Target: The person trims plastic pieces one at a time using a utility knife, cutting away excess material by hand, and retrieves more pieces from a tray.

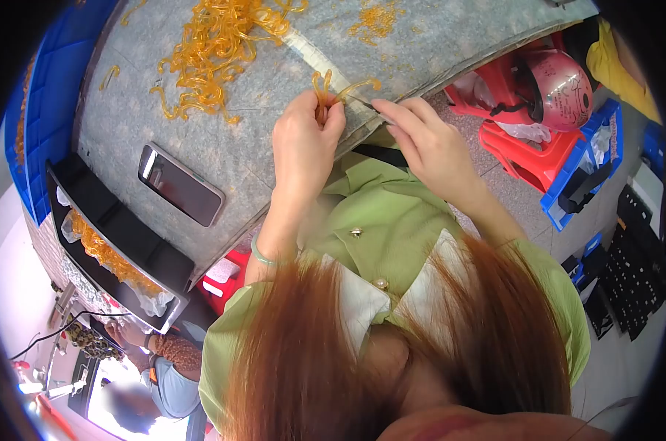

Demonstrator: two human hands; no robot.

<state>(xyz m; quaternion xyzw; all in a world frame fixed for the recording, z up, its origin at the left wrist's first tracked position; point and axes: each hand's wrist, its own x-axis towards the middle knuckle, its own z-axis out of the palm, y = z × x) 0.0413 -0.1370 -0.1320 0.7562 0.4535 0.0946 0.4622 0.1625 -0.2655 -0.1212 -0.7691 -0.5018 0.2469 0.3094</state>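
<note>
My left hand is closed on a translucent amber plastic piece, whose curled, branching ends stick out past the fingertips near the table's edge. Thumb and fingers of my right hand pinch a thin metal tool; its narrow tip reaches to the amber piece beside my left fingertips. The tool's exact kind is too small to make out. Farther up the table lies a tangled pile of similar amber pieces. Tiny amber scraps are scattered to the pile's right.
A phone lies on the grey table. At left are a blue crate and a black bin holding bagged amber pieces. Red stools and a pink helmet stand at right. Another person sits lower left.
</note>
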